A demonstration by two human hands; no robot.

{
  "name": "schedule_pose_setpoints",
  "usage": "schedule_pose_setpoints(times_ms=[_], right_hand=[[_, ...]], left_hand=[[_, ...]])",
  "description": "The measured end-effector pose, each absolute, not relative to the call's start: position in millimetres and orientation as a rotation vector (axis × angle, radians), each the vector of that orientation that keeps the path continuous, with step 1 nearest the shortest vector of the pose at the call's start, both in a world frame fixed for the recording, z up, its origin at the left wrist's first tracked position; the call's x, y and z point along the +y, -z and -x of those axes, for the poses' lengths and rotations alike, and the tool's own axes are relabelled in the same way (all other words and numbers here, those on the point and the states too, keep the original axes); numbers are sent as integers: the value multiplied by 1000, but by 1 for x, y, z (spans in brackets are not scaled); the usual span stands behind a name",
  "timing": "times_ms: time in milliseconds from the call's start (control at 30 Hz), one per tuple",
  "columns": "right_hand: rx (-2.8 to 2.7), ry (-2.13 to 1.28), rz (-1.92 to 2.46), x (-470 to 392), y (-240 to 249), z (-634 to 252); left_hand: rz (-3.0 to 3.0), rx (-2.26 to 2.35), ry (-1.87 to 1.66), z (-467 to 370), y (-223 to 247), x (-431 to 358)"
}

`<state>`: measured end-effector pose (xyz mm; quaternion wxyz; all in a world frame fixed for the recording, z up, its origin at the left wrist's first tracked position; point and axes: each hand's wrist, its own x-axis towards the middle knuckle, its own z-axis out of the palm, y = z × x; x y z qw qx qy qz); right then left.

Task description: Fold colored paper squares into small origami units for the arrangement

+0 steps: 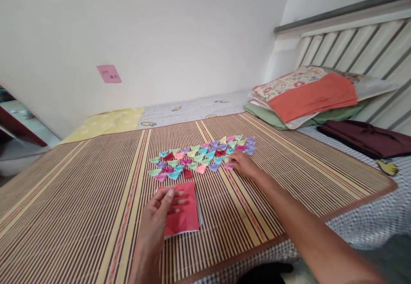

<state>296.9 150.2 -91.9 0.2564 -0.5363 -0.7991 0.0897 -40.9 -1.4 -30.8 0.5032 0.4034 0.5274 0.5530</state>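
Note:
Over a stack of square paper sheets with a red one on top [188, 215], my left hand [162, 207] hovers or rests with its fingers apart; whether it touches the paper I cannot tell. Beyond the stack lie several rows of small folded paper triangles [192, 157] in pink, blue, green, yellow, red and purple. At the near right end of these rows, the fingertips of my right hand [239, 162] are pinched on a pink folded paper triangle [228, 166], low against the striped mat [128, 228].
Folded cloths and pillows, orange and floral [314, 95], are piled at the right by the white slatted headboard [346, 44]. A maroon bag [366, 138] lies in front of them. On the wall is a pink note [109, 74]. Checked bedding [356, 215] shows past the mat's edge.

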Motion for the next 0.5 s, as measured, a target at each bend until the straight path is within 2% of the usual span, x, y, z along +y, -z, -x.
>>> schedule_pose_setpoints(times_ms=[500], right_hand=[[-2008, -123, 1468, 151, 99, -300]], left_hand=[[-979, 1272, -1328, 40, 18, -2]])
